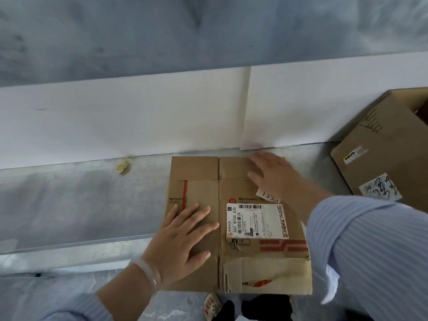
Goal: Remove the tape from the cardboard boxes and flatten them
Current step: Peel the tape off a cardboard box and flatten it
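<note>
A brown cardboard box (236, 191) lies flattened on the grey floor against the white wall base, its flaps spread out far and near. A white shipping label (257, 221) is stuck on its right panel. My left hand (183, 237) presses flat on the left panel with fingers spread. My right hand (271, 174) lies flat with straight fingers on the far right flap. Both hands hold nothing. A strip of red print (184, 193) runs down the left panel.
A second, larger cardboard box (379, 154) stands upright at the right, with stickers on its side. A small crumpled scrap of tape (122, 166) lies on the floor at the wall base to the left. My foot in a sandal (213, 306) shows below the flattened box.
</note>
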{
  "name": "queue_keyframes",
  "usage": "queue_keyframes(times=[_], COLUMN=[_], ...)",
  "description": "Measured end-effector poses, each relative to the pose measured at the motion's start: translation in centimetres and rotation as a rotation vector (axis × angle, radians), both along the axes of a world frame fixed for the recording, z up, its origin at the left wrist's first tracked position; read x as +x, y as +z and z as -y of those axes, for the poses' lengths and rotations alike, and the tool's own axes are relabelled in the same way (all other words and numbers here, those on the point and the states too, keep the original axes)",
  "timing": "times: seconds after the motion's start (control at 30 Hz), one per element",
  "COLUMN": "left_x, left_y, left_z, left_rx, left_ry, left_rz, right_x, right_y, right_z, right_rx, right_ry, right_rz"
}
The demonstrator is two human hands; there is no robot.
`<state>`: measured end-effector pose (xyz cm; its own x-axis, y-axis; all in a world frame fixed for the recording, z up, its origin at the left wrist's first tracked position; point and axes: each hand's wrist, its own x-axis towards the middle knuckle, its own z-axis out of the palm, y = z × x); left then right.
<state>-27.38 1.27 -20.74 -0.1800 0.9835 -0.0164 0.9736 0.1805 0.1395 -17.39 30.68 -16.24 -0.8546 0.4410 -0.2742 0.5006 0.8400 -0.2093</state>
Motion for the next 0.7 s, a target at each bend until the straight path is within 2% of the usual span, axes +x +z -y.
queue_keyframes(times=[0.1, 0.23, 0.47, 0.7], left_x=[-2.2, -4.9, -4.5, -1.9], left_y=[-0.4, -0.3, -0.3, -0.9], left_z=[-0.5, -1.3, -0.9, -0.6], left_rx=[-0.029, -0.082, -0.080, -0.059], left_ry=[-0.080, -0.165, 0.065, 0.217], left_rz=[-0.060, -0.158, -0.109, -0.050], right_x=[2.8, 4.6, 5.8, 5.2], right_y=[-2.6, -4.1, -4.2, -4.2], right_z=[1.9, 3.4, 5.0, 3.5], right_rx=[0.112, 0.184, 0.210, 0.193], right_ry=[0.106, -0.048, -0.113, -0.014], right_rz=[0.054, 0.072, 0.060, 0.064])
